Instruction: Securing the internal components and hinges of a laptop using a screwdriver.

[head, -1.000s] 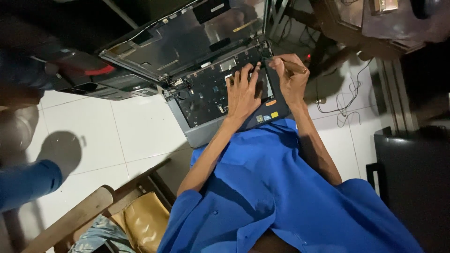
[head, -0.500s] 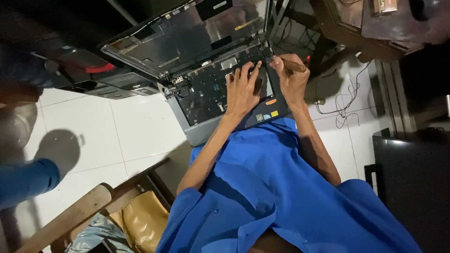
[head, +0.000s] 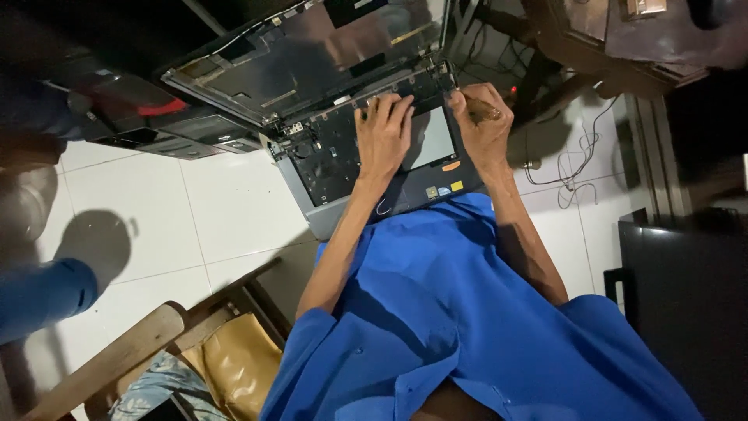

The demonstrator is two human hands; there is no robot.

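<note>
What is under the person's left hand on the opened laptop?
The left hand lies flat on the grey opened laptop, over its bare keyboard bay with exposed black board. Parts beneath the palm are hidden.

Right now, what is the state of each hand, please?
Left hand: open, fingers spread flat on the opened laptop.
Right hand: closed around a brown tool handle at the laptop's corner.

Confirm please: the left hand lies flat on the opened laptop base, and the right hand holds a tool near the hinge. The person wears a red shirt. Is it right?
Not quite. The head view shows a blue shirt, not red. The rest stands: left hand flat on the laptop base, right hand holding a tool.
</note>
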